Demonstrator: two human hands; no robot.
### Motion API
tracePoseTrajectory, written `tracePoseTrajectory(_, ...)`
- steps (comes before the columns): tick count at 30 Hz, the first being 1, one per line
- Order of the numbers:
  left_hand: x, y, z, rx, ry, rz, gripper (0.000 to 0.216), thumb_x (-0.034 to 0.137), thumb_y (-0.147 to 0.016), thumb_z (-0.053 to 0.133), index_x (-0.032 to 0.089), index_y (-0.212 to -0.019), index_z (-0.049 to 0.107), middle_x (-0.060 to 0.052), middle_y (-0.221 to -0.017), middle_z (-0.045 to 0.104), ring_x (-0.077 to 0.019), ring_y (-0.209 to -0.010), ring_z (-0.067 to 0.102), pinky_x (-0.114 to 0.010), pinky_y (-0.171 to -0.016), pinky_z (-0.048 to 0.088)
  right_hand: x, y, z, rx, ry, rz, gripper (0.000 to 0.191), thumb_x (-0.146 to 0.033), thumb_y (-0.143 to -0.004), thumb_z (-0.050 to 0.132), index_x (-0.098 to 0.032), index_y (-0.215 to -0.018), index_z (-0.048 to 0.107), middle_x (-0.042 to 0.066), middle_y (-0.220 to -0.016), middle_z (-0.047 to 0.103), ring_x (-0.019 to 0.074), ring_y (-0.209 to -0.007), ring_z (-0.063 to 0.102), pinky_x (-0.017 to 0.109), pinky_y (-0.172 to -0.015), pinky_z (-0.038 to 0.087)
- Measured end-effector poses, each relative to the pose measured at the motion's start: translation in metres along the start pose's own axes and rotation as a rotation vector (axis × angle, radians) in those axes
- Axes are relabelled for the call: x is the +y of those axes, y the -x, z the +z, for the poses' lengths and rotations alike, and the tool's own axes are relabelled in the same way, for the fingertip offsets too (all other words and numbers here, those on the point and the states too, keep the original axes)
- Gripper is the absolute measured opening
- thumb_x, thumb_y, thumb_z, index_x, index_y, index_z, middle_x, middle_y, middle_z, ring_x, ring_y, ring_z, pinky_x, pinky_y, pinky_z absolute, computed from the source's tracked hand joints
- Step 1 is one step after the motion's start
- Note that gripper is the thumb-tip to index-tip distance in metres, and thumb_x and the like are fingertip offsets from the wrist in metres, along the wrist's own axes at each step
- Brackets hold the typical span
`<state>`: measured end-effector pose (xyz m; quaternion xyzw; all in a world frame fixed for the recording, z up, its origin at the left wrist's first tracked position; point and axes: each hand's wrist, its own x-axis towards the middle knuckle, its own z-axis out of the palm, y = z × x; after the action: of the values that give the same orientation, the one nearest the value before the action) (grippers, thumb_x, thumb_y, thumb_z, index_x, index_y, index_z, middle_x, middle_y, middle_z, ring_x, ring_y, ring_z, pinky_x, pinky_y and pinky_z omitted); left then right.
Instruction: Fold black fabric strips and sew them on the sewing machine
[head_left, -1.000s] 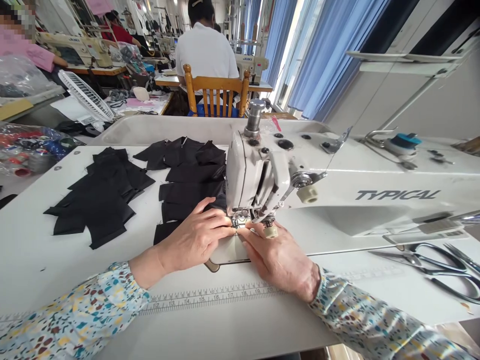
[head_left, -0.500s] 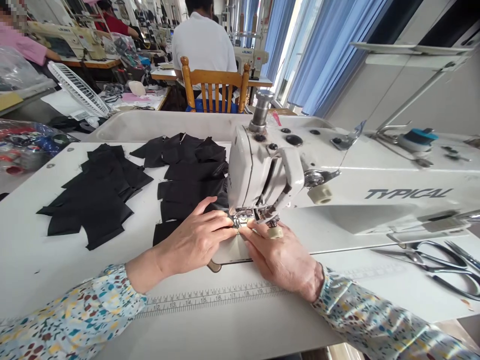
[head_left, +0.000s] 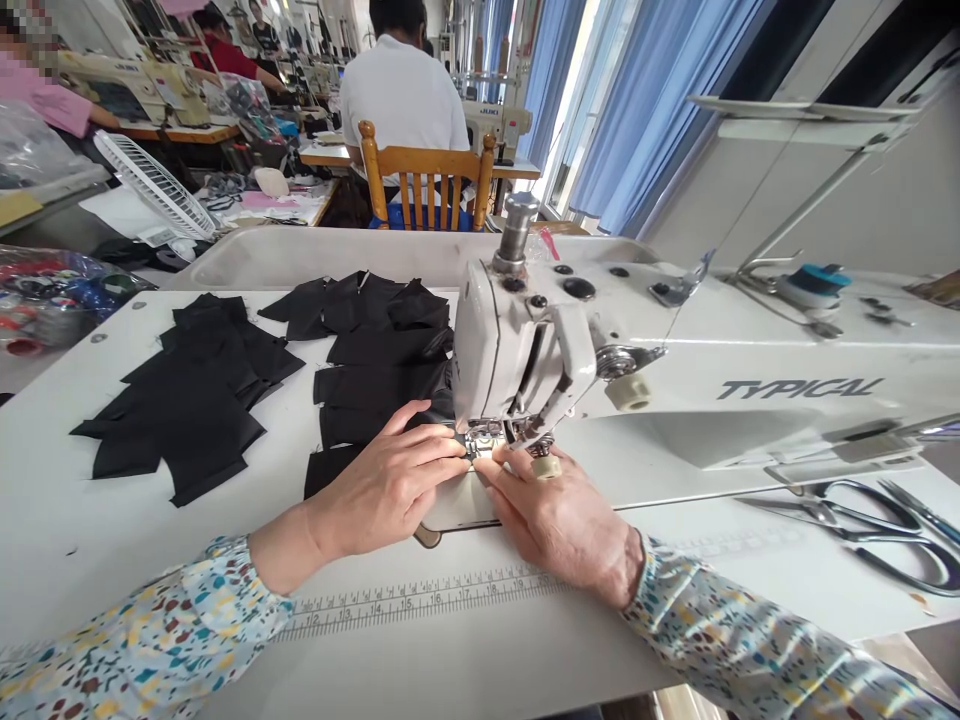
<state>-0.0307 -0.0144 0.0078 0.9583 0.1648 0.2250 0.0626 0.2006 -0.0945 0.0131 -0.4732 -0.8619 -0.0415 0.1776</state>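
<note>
A white sewing machine marked TYPICAL stands on the white table. My left hand lies to the left of the presser foot, fingers pressed together and pinching down at the needle plate. My right hand meets it from the right, fingertips closed at the same spot. What they pinch under the foot is too small to make out. Black fabric pieces lie just behind my left hand, running under the machine head. A second heap of black fabric pieces lies further left.
Large scissors lie on the table at the right. A printed ruler runs along the front edge. A bag of coloured items and a white fan sit at the left. A person in white sits on a wooden chair ahead.
Only the view shifted slightly. Both hands stay pinched at the presser foot.
</note>
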Motion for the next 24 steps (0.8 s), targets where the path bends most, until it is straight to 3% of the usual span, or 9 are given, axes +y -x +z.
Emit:
tracePoseTrajectory(5,-0.0007,-0.0003,-0.0009,-0.011,0.011,-0.007,0.039,-0.001,-0.095,0.043,0.016,-0.118,0.07,-0.005,-0.109,0.073,-0.0188,-0.109,0.064,-0.054,-0.125,0.026,0.0009,0.0003,0.0007,0.031,0.01,-0.032,0.024,-0.016,-0.102,0.048,-0.013,-0.119,0.064,0.012,-0.109,0.069,0.0239,-0.096,0.06,0.038,-0.09,0.046)
tracePoseTrajectory(11,-0.001,-0.0038,-0.002,0.002,-0.006,-0.001,0.04,-0.002,-0.094,0.043,0.015,-0.116,0.071,-0.005,-0.099,0.075,-0.0208,-0.109,0.065,-0.056,-0.123,0.029,0.0002,-0.0005,0.0001,0.036,0.095,-0.058,0.023,-0.015,-0.099,0.049,-0.011,-0.116,0.065,0.014,-0.108,0.069,0.0239,-0.092,0.06,0.039,-0.088,0.047)
tracePoseTrajectory(24,-0.0039,-0.0044,-0.0022,0.007,0.0,-0.034,0.046,-0.006,-0.088,0.046,0.021,-0.116,0.071,0.0,-0.106,0.075,-0.0186,-0.103,0.064,-0.054,-0.123,0.027,-0.0048,-0.0041,0.0024,0.021,0.183,-0.053,0.023,-0.019,-0.099,0.051,-0.012,-0.115,0.066,0.013,-0.109,0.067,0.0236,-0.089,0.058,0.038,-0.085,0.045)
